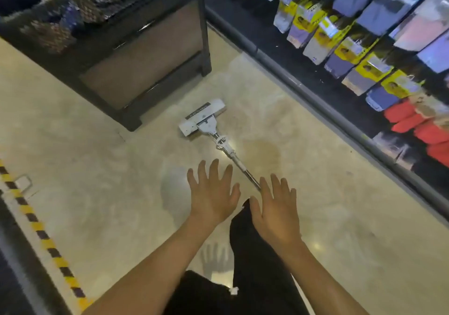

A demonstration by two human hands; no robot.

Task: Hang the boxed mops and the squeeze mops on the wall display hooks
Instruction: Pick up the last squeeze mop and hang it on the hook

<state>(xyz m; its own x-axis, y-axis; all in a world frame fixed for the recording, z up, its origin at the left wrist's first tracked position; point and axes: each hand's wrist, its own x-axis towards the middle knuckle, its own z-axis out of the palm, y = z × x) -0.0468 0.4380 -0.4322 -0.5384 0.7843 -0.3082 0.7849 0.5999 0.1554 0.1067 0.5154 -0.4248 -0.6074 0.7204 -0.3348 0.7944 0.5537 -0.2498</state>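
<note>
A squeeze mop lies flat on the beige floor, its white sponge head pointing toward the black stand and its metal handle running back toward me. My left hand hovers above the floor just left of the handle, fingers spread and holding nothing. My right hand is held out over the near end of the handle, also spread and holding nothing; it hides where the handle ends. No boxed mops or free hooks are visible.
A black mesh display stand rises at the upper left. Along the right runs a dark wall display hung with packaged cloths and socks. Yellow-black hazard tape crosses the floor at left. My dark-trousered leg is below the hands.
</note>
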